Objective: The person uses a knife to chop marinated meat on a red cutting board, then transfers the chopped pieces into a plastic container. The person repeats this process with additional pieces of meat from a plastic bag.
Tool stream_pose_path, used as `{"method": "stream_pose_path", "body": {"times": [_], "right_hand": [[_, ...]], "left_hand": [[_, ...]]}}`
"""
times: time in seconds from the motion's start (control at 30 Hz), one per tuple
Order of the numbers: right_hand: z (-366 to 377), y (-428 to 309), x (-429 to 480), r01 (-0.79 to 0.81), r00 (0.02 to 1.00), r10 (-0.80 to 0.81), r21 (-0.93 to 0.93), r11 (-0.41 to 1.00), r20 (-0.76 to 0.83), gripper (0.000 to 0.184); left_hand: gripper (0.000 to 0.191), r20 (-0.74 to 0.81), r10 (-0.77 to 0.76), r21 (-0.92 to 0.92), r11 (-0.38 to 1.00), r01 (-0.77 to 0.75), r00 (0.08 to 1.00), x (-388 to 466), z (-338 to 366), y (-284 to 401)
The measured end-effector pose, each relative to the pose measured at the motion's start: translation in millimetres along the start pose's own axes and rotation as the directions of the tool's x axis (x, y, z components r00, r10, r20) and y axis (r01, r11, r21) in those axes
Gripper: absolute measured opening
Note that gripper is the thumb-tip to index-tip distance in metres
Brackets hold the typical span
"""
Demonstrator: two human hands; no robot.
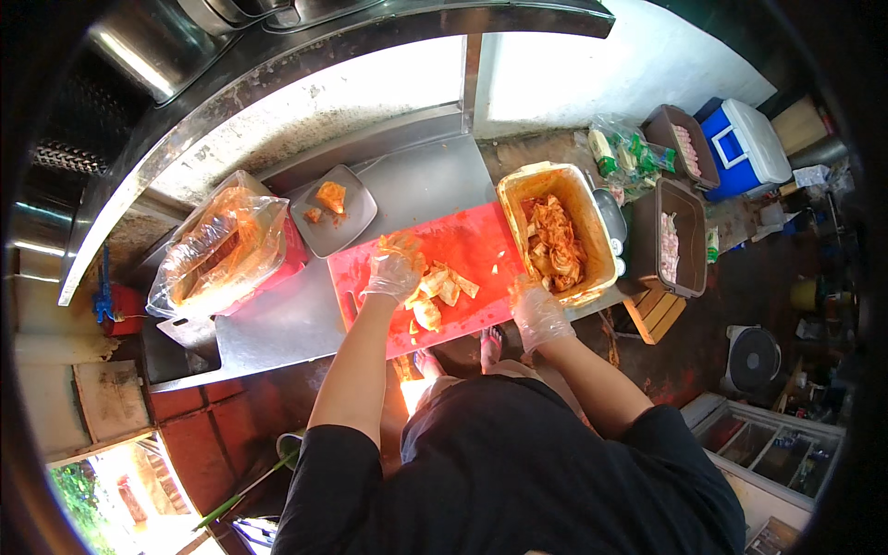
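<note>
Both my hands wear clear plastic gloves with orange-red stains. My left hand [393, 270] is over the left half of a red cutting board [461, 243], beside a pile of cut, sauce-stained cabbage pieces [437, 291]. Whether its fingers hold something cannot be made out. At the board's right edge is my right hand [540, 316], close to the near rim of a pale plastic tub [512, 201]; its fingertips are not clear. Seasoned cabbage that looks like kimchi [553, 239] lies inside the tub.
A grey plate [316, 236] with cabbage scraps sits behind the board. To the left, a plastic bag [208, 253] with orange contents fills a bin on the steel counter [277, 326]. Brown bins [690, 243], a blue cooler [735, 142] and a wooden stool [655, 318] are right. A shelf [416, 21] overhangs.
</note>
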State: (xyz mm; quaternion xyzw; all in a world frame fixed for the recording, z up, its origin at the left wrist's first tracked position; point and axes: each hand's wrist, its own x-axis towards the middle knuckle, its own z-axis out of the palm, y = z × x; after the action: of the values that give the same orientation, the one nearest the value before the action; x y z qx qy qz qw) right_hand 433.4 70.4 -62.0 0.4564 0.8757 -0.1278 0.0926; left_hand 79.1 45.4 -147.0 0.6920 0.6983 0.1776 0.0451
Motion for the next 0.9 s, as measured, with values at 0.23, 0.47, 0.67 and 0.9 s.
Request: {"method": "stream_pose_path", "body": {"times": [0.23, 0.47, 0.67, 0.9], "right_hand": [[13, -11, -4, -0.052, 0.991, 0.066, -0.116, 0.992, 0.116, 0.037], [17, -35, -20, 0.433, 0.901, -0.419, -0.273, 0.859, 0.110, 0.050], [89, -21, -13, -0.120, 0.976, 0.213, 0.693, 0.711, -0.050, 0.032], [132, -39, 1, -0.314, 0.944, 0.137, 0.946, 0.083, 0.301, 0.035]], "left_hand": [[0.031, 0.046, 0.082, -0.291, 0.954, -0.065, 0.996, -36, -8, -6], [0.036, -0.172, -0.312, -0.675, 0.728, 0.119, 0.934, -86, -11, -14], [0.050, -0.324, -0.339, -0.507, 0.850, 0.141, 0.883, -91, 2, 16], [0.056, -0.281, -0.265, -0.441, 0.889, 0.121, 0.922, -68, -4, 75]]}}
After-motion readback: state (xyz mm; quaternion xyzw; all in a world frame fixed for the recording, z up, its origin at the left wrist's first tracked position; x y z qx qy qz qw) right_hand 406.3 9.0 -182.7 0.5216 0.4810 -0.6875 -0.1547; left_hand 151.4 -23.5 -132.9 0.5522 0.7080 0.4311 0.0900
